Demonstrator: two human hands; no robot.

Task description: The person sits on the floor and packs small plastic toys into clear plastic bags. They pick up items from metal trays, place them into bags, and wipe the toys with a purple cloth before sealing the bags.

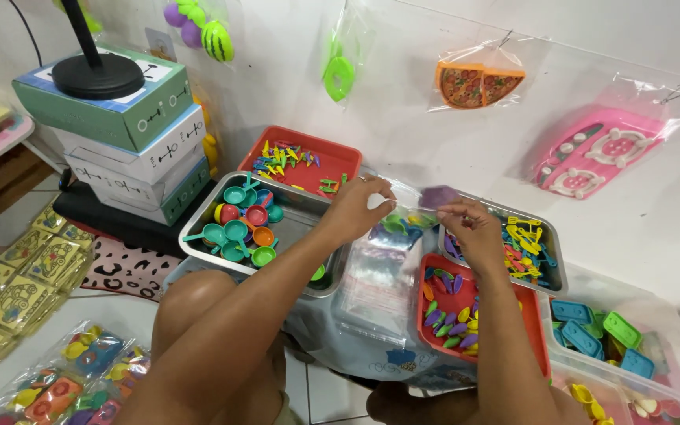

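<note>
Head view: both hands are working at frame centre, above the trays. Left hand [353,208] is pinching the mouth of a clear plastic bag [400,211], fingers closed on its edge. Right hand [472,228] is holding a small purple toy piece [439,195] between thumb and fingertips, right at the bag opening. Bag is hanging between the two hands, with a few green and blue bits showing inside.

Left of centre, a metal tray [198,250] is holding toy pans in teal, red and orange. Behind it, upper centre, a red tray [340,157] is carrying small mixed-colour utensils. Under the right hand, a second metal tray [556,267] with yellow, blue and purple pieces; just below it a red tray of spoons [426,267]. Lower right, a clear bin [670,378] with teal and green flat blocks. Upper left, stacked cardboard boxes [131,134] are bearing a black round stand base [97,76]. Bagged toys are hanging on the white wall [434,31].
</note>
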